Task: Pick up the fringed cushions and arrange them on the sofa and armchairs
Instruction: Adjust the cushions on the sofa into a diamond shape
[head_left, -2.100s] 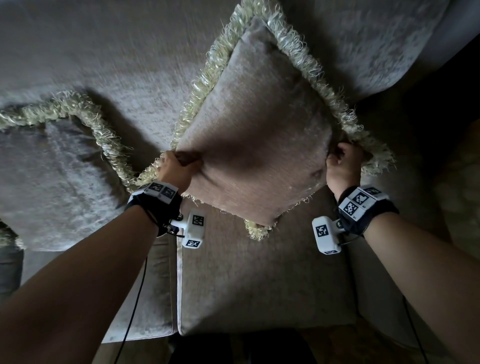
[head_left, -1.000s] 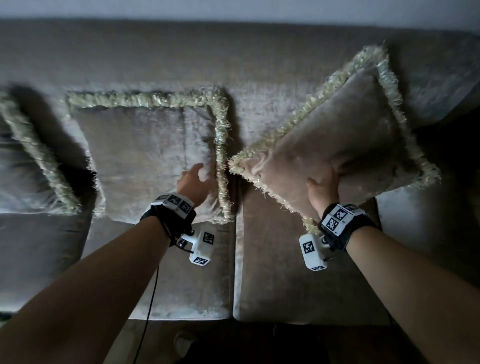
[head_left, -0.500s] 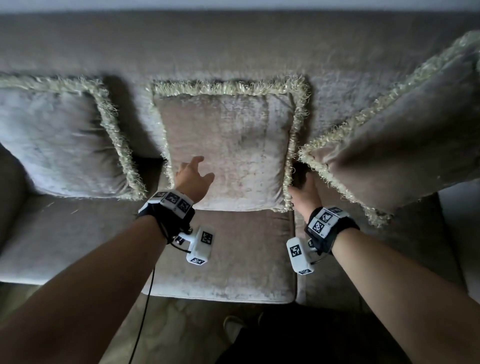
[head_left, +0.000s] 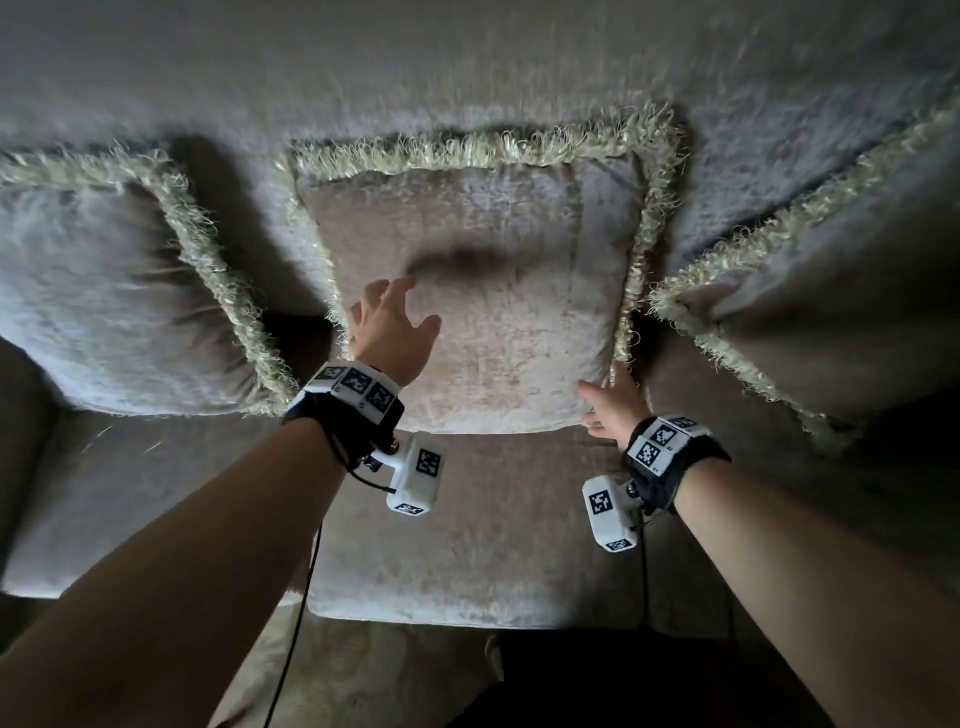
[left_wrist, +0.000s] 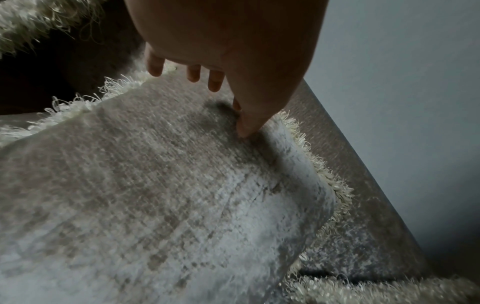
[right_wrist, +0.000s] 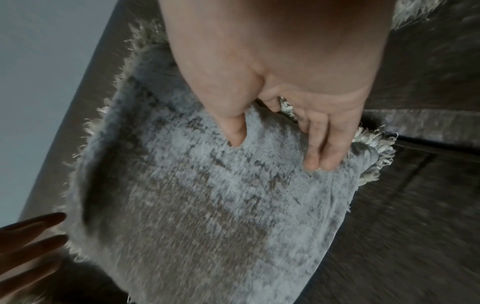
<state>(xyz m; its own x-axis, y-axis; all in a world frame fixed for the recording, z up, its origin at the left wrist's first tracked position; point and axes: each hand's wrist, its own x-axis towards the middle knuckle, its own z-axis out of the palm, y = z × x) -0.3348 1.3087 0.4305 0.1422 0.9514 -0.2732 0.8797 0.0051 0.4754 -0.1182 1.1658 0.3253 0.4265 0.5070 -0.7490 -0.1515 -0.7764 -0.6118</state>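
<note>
Three grey fringed cushions lean against the sofa back (head_left: 467, 62). The middle cushion (head_left: 483, 312) stands upright, the left cushion (head_left: 104, 301) beside it, and the right cushion (head_left: 831, 322) is tilted with one corner down. My left hand (head_left: 410, 312) is spread with straight fingers over the middle cushion's left side. In the left wrist view its thumb touches the middle cushion (left_wrist: 155, 185). My right hand (head_left: 605, 387) grips the middle cushion's lower right corner. In the right wrist view the thumb (right_wrist: 233, 133) digs into the face and the fingers (right_wrist: 319, 148) lie on the fringed edge.
The sofa's seat cushion (head_left: 467, 535) lies below the hands, its front edge near me. A patterned floor (head_left: 363, 675) shows beneath it. A pale wall (left_wrist: 402, 102) rises behind the sofa back. Narrow gaps separate the three cushions.
My right hand let go of the right cushion, which now leans on the sofa back, and moved to the middle cushion's lower right corner. My left hand reached higher on that cushion's face.
</note>
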